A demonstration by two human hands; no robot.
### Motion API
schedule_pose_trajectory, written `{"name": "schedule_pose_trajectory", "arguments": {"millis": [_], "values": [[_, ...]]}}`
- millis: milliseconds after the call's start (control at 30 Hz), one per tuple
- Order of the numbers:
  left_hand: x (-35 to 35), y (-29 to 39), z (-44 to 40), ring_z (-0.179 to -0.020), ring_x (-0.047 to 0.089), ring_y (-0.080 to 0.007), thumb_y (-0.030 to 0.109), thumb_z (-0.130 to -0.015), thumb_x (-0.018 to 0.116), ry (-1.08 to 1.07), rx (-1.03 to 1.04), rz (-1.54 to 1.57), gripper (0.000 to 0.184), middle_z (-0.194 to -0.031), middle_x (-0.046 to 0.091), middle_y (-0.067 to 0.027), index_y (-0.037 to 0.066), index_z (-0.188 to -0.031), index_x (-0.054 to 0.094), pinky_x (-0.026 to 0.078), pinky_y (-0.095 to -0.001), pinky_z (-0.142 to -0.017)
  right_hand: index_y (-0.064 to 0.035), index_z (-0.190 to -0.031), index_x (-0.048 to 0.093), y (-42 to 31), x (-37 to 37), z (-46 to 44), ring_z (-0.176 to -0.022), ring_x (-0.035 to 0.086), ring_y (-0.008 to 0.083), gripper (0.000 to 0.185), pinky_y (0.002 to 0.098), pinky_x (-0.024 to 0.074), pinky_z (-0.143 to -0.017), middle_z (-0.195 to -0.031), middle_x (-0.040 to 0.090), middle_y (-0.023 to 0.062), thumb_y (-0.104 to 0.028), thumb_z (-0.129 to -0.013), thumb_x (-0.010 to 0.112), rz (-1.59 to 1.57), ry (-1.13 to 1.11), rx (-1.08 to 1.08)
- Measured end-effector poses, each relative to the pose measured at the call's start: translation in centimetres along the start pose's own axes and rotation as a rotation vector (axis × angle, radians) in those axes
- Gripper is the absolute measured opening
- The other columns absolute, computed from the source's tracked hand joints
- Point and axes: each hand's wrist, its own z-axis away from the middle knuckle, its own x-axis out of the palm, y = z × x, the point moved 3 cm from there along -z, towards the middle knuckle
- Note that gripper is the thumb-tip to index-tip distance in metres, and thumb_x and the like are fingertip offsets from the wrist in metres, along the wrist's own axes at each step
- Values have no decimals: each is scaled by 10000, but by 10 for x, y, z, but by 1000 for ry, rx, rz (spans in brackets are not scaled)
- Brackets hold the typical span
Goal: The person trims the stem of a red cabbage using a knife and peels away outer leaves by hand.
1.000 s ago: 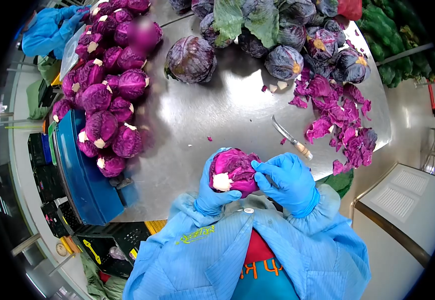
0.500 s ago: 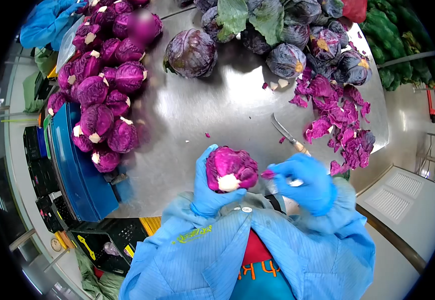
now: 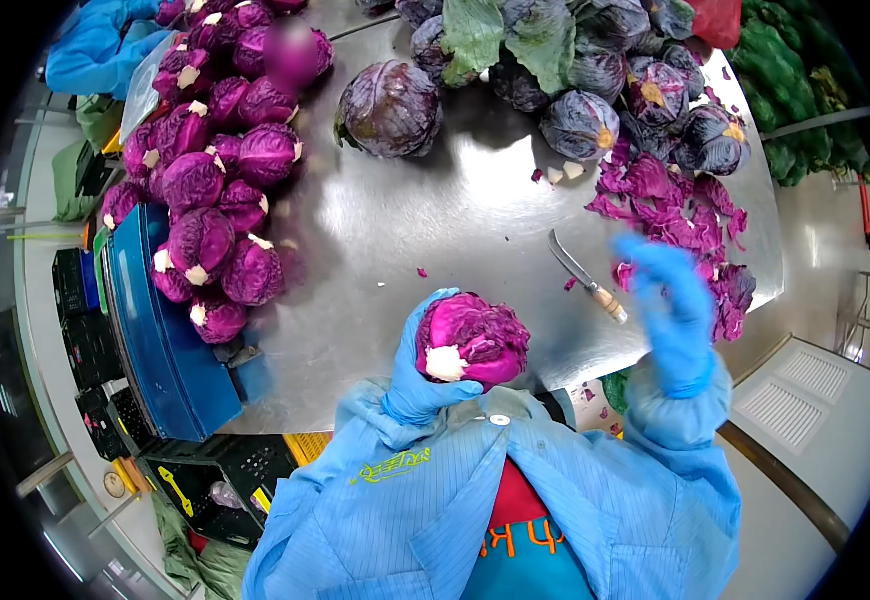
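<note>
My left hand point(image 3: 417, 375), in a blue glove, grips a peeled purple cabbage point(image 3: 473, 340) close to my chest, its pale cut stem facing down and left. Over by the loose purple leaves point(image 3: 670, 205), my right hand point(image 3: 670, 300) is raised with its fingers apart; it is blurred, and nothing shows in it. A curved knife point(image 3: 587, 277) with a wooden handle lies on the metal table point(image 3: 405, 225), left of my right hand.
Peeled purple cabbages point(image 3: 202, 240) are heaped at the left above a blue bin point(image 3: 170, 340). Darker unpeeled cabbages point(image 3: 580, 125) fill the table's far side. Green net sacks point(image 3: 785, 90) are beyond the right edge.
My right hand has moved from the cabbage up and right to the leaf pile; the purple scrap it held no longer shows in it. My left hand still holds the cabbage.
</note>
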Motion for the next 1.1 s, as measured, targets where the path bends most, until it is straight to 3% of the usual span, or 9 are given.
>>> {"name": "schedule_pose_trajectory", "arguments": {"millis": [200,433,633,733,833,900,933,967,1100], "values": [[15,10,1,-1264,476,-248,165,-552,934,-4,-43,-95,1109,-1377,443,-139,19,-1436,280,392,-397,-1080,-164,-1273,620,-16,78,11,-915,564,260,431,333,466,-817,-978,628,96,-207,-850,694,156,-553,-195],[16,10,1,-1251,480,-245,163,-519,947,39,23,-236,1149,-1354,452,-138,13,-1436,272,389,-379,-1077,-163,-1131,690,8,92,39,-815,564,249,341,356,480,-755,-886,619,53,-192,-794,735,44,-329,-165],[19,12,4,-1236,481,-230,166,-515,950,-104,-54,-346,1152,-1339,445,-133,13,-1434,273,388,-367,-1070,-140,-993,708,16,78,27,-809,592,264,219,351,486,-763,-868,627,60,-148,-777,740,-158,-602,21],[13,7,2,-1237,479,-233,183,-516,952,-102,-35,-427,1137,-1331,448,-128,10,-1426,293,392,-367,-1063,-101,-972,701,-10,79,25,-845,610,249,167,343,484,-788,-906,648,65,-120,-806,714,344,-372,-385],[9,5,3,-1257,467,-236,180,-531,944,-155,-23,-511,1098,-1347,448,-129,9,-1417,318,378,-373,-1074,-64,-1071,656,-21,48,4,-918,615,202,249,340,477,-821,-1028,657,65,-94,-828,696,-209,-134,-228],[8,-1,2,-1272,458,-240,171,-547,933,-186,-97,-185,1075,-1370,440,-135,9,-1418,324,361,-381,-1086,-35,-1207,574,-17,24,-13,-1016,587,171,392,327,472,-852,-1182,615,75,-74,-835,690,-390,359,37],[6,-3,1,-1280,454,-243,167,-555,928,-201,-129,-28,1064,-1381,436,-138,9,-1418,327,353,-385,-1093,-49,-1309,506,-18,11,-28,-1070,553,168,499,308,461,-901,-1264,563,73,-64,-841,679,-96,472,-97],[2,-6,0,-1319,427,-260,192,-587,912,-223,-157,68,1058,-1435,400,-152,6,-1436,309,324,-407,-1116,-48,-1331,499,-8,4,-34,-1090,541,168,489,289,446,-936,-1319,535,81,-51,-866,651,93,510,-37],[-18,-27,-7,-1355,392,-293,311,-596,916,-325,17,297,1107,-1482,353,-167,4,-1455,288,304,-446,-1134,-44,-1325,517,29,20,-21,-1110,540,141,436,285,445,-943,-1343,533,86,-29,-901,618,-325,235,97]]}}
